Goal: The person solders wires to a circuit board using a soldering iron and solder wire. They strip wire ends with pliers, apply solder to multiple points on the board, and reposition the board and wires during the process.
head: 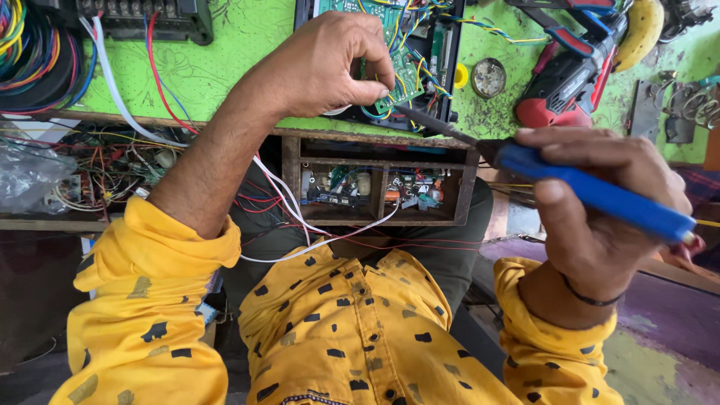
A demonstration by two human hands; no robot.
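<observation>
My left hand (330, 64) pinches the near edge of a green circuit board (401, 71) that sits in a black case (442, 67) on the green bench. My right hand (600, 202) grips a blue-handled soldering iron (592, 191); its dark tip (409, 114) reaches left to the board's near corner, just below my left fingertips. Coloured wires (420, 26) cross the board. Both arms wear yellow patterned sleeves.
A red and black power drill (566, 79) lies at the right of the case, beside a round metal tin (489, 77). Coloured wire bundles (34, 52) fill the far left. Under the bench edge, an open wooden drawer (379, 191) holds small parts.
</observation>
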